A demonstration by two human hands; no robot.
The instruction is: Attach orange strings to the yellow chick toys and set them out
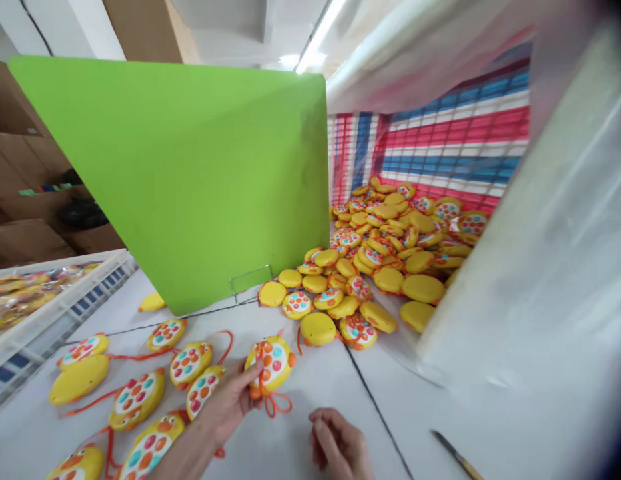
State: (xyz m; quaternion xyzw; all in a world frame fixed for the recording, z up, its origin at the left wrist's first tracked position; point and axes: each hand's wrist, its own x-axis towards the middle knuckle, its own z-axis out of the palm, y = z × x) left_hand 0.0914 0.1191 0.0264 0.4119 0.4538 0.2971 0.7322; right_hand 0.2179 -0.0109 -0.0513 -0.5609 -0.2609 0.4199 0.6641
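My left hand (235, 400) grips a yellow duck-shaped toy (276, 373) by its left side, thumb on top. The toy has a white face with coloured round bumps, and an orange cord (277, 403) is wound across it and ends in loops. Low over the white table, my right hand (340, 443) is apart from the toy, its fingers curled in and nothing visible in them. Around my left forearm lie several similar toys, among them a bump-side-up one (137, 399) and a face-down one (80, 380), some with cords trailing loose.
A big heap of yellow toys (390, 227) spills from a striped, plastic-lined bag (455, 133) onto the table. A green board (205, 180) stands upright behind. At left is a white crate (70, 303) of wrapped items. A wooden-handled knife (455, 453) lies front right.
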